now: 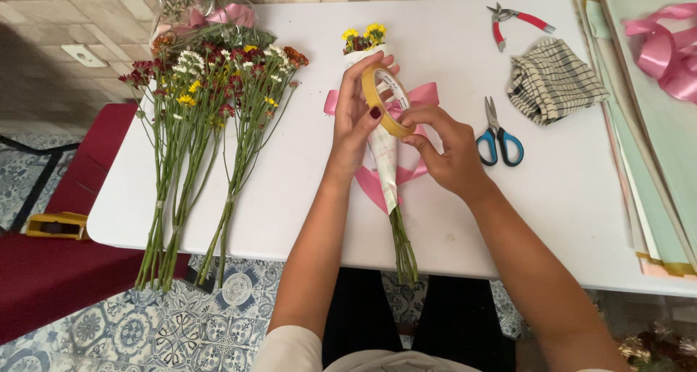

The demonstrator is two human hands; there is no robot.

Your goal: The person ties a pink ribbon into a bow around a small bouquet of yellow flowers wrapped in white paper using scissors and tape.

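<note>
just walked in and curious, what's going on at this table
A person holds a roll of clear tape in both hands, the left hand gripping its rim and the right hand picking at its edge. Under the hands lies a small wrapped bouquet with a pink ribbon on the white table. Loose flowers lie to the left, and blue-handled scissors, red pliers and a striped cloth to the right.

White table [508, 219], beige tiled wall [65, 16] with socket [85, 55], patterned blue floor tiles [145, 328], dark red bench [51, 270], soft daylight.
</note>
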